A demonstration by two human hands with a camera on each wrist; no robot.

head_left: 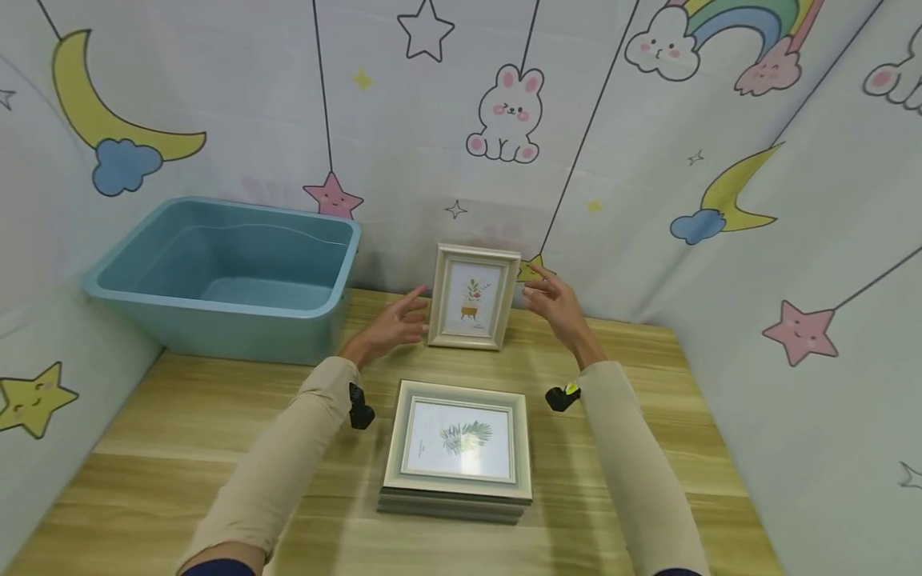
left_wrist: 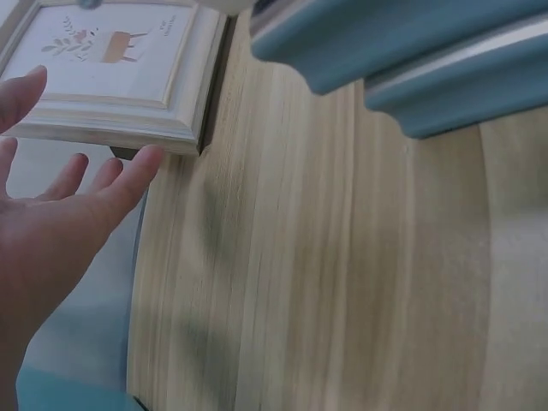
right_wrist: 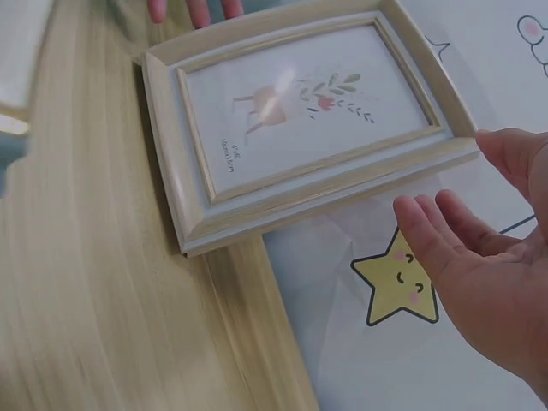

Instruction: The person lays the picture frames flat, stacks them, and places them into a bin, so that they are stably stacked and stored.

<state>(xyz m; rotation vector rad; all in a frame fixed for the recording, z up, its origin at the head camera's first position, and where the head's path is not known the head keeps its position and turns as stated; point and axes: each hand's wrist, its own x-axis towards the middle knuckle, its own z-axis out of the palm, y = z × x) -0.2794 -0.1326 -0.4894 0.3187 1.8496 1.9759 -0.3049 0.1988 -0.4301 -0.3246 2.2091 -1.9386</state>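
Note:
A cream picture frame [head_left: 473, 298] with a potted-plant print stands upright at the back of the table, by the patterned cloth. Beside its left edge is my left hand [head_left: 394, 324], fingers spread and slightly bent, with nothing in the grasp. On the other side, my right hand [head_left: 558, 308] hovers near the frame's upper right edge, thumb and fingers apart. The right wrist view shows the frame [right_wrist: 317, 107] with a small gap to most of the fingers; whether the thumb touches its corner I cannot tell. Closer to me lies a stack of picture frames [head_left: 461, 440], a leaf print on top.
A blue plastic tub [head_left: 216, 330] stands at the back left of the wood-grain table [head_left: 598, 488]. White cloth [head_left: 432, 176] printed with moons, stars and a rabbit hangs behind and along both sides.

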